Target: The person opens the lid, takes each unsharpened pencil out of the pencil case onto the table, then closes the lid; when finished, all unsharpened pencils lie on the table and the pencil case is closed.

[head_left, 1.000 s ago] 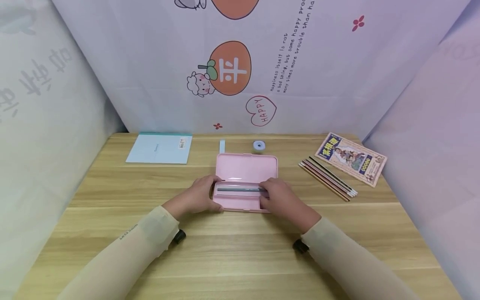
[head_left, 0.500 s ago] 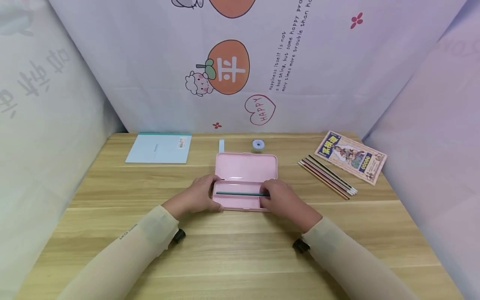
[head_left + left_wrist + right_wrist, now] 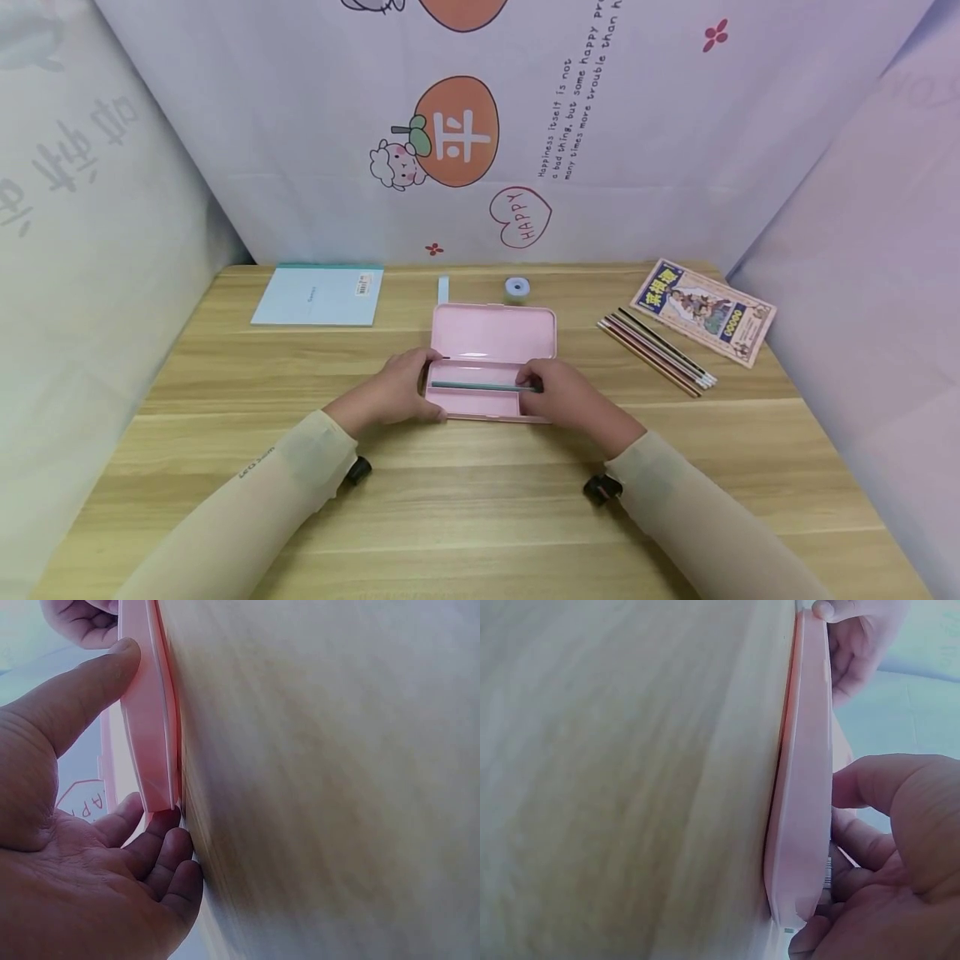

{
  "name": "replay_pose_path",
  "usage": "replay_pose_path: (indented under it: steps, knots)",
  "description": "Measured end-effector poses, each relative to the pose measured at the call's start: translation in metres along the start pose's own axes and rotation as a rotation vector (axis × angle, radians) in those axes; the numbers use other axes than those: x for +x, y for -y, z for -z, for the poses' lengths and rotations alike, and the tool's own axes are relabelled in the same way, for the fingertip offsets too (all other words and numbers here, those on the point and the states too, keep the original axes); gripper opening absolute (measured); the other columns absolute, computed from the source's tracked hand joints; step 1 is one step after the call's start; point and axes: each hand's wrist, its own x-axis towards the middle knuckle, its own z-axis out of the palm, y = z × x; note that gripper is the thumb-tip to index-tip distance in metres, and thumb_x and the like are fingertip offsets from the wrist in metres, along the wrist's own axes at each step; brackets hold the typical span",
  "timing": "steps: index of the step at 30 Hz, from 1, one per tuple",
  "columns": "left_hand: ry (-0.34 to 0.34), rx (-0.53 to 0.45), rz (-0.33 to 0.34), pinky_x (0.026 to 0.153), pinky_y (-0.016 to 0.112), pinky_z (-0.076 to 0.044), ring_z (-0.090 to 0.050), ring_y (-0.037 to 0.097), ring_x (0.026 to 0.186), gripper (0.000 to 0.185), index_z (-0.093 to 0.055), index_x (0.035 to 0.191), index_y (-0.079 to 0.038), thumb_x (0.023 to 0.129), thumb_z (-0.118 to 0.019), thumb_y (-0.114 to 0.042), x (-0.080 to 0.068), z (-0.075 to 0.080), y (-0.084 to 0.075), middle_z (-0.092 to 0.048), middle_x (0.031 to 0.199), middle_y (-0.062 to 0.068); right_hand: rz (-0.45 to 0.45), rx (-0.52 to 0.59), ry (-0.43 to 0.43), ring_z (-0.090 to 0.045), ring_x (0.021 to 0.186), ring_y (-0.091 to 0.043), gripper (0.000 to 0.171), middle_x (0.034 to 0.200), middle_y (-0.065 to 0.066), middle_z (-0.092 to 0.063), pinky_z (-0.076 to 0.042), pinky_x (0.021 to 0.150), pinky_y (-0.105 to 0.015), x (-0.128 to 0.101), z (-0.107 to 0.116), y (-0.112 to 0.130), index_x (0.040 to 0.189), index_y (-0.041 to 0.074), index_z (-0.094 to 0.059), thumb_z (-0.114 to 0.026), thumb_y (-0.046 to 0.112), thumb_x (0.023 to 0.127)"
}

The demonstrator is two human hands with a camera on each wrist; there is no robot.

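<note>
An open pink pencil case (image 3: 493, 332) lies on the table, its lid tipped back away from me. My left hand (image 3: 401, 387) grips its left end, the thumb at the front edge and the fingers curled around the end wall, as the left wrist view shows. At the other end my right hand (image 3: 562, 393) reaches over the rim and pinches the right end of a thin dark green pencil (image 3: 476, 386). The pencil runs lengthwise along the case, close over the inner divider. My right fingers hide its end in the head view.
Behind the case are a pale blue strip (image 3: 443, 290) and a small round lilac item (image 3: 517, 288). A light blue notebook (image 3: 318, 297) lies at the back left. Several pencils (image 3: 657, 352) lie to the right, beside an illustrated booklet (image 3: 703, 312).
My right hand has shifted the pencil slightly toward the front of the case, from the rear compartment to over the divider. My left hand and the case have stayed in place.
</note>
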Motion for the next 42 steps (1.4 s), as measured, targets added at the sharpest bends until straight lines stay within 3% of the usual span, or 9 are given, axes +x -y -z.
replay_pose_path:
  steps: [19, 27, 34, 38, 42]
  knots:
    - [-0.001, -0.006, 0.005, 0.118, 0.052, -0.031, -0.04, 0.034, 0.14, 0.091, -0.046, 0.148, -0.006, 0.076, -0.095, -0.032, 0.001, -0.001, -0.002, -0.05, 0.148, 0.011, 0.048, 0.169, -0.063, -0.057, 0.086, -0.02, 0.01, 0.097, -0.003, -0.065, -0.051, 0.074, -0.034, -0.006, 0.005, -0.007, 0.105, 0.013, -0.069, -0.068, 0.015, 0.095]
    - [-0.005, -0.005, -0.004, 0.118, 0.053, -0.032, -0.04, 0.035, 0.139, 0.09, -0.046, 0.147, -0.005, 0.076, -0.095, -0.031, 0.001, -0.001, 0.0, -0.05, 0.148, 0.013, 0.013, 0.236, -0.121, -0.057, 0.095, -0.023, 0.015, 0.104, -0.004, -0.066, -0.049, 0.083, -0.037, -0.011, 0.012, -0.013, 0.108, 0.014, -0.069, -0.068, 0.019, 0.094]
    - [-0.008, -0.001, -0.002, 0.118, 0.051, -0.032, -0.04, 0.035, 0.14, 0.09, -0.047, 0.147, -0.004, 0.076, -0.095, -0.03, 0.001, 0.0, -0.001, -0.05, 0.148, 0.014, -0.009, 0.269, -0.25, -0.058, 0.1, -0.026, 0.019, 0.109, -0.011, -0.066, -0.048, 0.088, -0.04, -0.021, 0.038, -0.031, 0.111, 0.005, -0.067, -0.065, 0.015, 0.095]
    - [-0.006, 0.006, -0.003, 0.118, 0.051, -0.032, -0.041, 0.035, 0.139, 0.09, -0.047, 0.147, -0.003, 0.076, -0.095, -0.03, 0.0, 0.0, 0.0, -0.051, 0.148, 0.014, -0.025, 0.206, -0.348, -0.059, 0.097, -0.026, 0.021, 0.108, -0.013, -0.068, -0.048, 0.082, -0.038, -0.032, 0.063, -0.045, 0.112, 0.003, -0.069, -0.064, 0.015, 0.095]
    - [-0.004, 0.004, -0.004, 0.117, 0.052, -0.033, -0.041, 0.035, 0.139, 0.09, -0.047, 0.147, -0.003, 0.076, -0.095, -0.03, 0.0, 0.0, 0.0, -0.051, 0.147, 0.014, -0.085, 0.138, -0.391, -0.059, 0.094, -0.025, 0.026, 0.109, -0.012, -0.068, -0.048, 0.076, -0.035, -0.047, 0.085, -0.063, 0.116, 0.006, -0.069, -0.062, 0.024, 0.099]
